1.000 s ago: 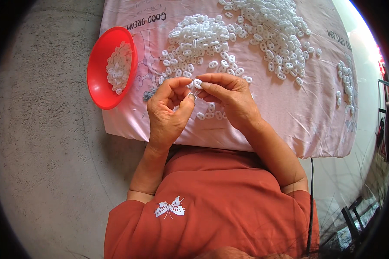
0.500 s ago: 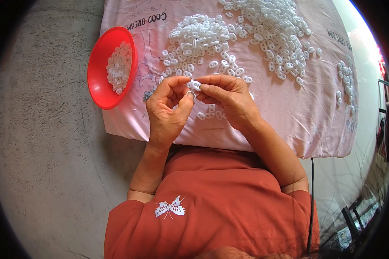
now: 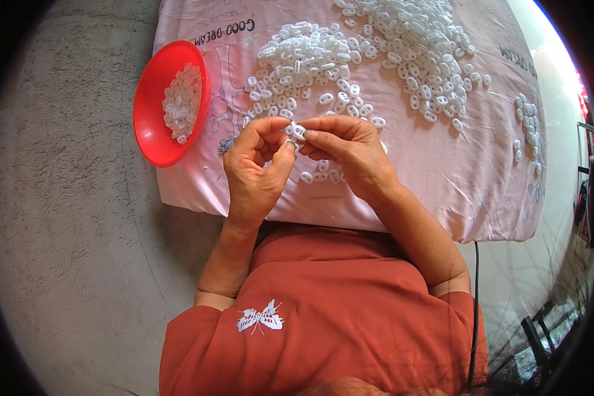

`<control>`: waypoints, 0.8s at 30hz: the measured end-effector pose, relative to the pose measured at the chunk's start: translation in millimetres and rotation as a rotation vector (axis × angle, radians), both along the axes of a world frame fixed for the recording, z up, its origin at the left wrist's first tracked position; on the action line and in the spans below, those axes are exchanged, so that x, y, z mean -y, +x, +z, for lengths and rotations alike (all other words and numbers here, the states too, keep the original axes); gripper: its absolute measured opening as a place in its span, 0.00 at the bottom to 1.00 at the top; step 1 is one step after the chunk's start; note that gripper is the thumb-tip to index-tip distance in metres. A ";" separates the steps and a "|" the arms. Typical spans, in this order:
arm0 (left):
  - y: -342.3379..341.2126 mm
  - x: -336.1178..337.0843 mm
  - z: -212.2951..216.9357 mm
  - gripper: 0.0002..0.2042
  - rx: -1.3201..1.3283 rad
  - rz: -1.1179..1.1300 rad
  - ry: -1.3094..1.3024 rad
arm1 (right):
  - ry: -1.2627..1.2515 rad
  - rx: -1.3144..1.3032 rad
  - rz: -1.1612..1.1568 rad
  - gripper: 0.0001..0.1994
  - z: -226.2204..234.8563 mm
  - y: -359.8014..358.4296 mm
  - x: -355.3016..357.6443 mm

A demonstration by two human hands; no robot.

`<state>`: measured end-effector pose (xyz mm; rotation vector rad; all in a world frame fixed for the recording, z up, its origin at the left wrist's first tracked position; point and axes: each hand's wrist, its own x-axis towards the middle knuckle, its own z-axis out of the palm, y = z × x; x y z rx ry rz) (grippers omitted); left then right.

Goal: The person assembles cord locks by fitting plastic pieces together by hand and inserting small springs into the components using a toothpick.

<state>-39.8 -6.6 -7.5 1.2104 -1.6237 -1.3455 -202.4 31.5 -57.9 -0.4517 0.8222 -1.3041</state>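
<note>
Over the near part of the cloth-covered table, my two hands meet fingertip to fingertip. My right hand (image 3: 353,153) pinches a small white oval piece with two holes (image 3: 299,132) between thumb and index finger. My left hand (image 3: 257,170) curls in from the other side, its thumb and index closing on the left end of the white bit. A small greyish, shiny spot shows at my left thumb tip; I cannot make out what it is. Loose white two-hole pieces (image 3: 321,176) lie on the cloth beneath and between my hands.
Left of my hands, a red bowl (image 3: 153,135) holds a whitish heap of small pieces (image 3: 181,105). Beyond lie a heap of white ovals (image 3: 303,53) and a larger one (image 3: 419,46). Several more pieces (image 3: 529,122) sit at the right edge. A black cord (image 3: 476,310) hangs below.
The white piece at my fingertips has shifted and turned very slightly. Both hands stay in almost the same place.
</note>
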 end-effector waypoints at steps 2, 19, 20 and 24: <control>0.3 -0.1 -0.3 0.14 -0.002 0.002 0.002 | 0.002 0.002 0.001 0.11 0.6 0.1 0.0; -0.4 -1.7 -2.5 0.14 -0.007 0.012 -0.015 | -0.026 0.006 0.006 0.10 -1.8 0.9 -0.5; -0.3 -1.4 -2.6 0.14 -0.007 0.012 -0.015 | -0.026 0.006 0.005 0.10 -2.4 1.2 -0.6; 0.2 -0.9 -2.6 0.14 -0.010 0.004 -0.015 | -0.031 0.027 0.007 0.10 -2.3 1.8 -0.8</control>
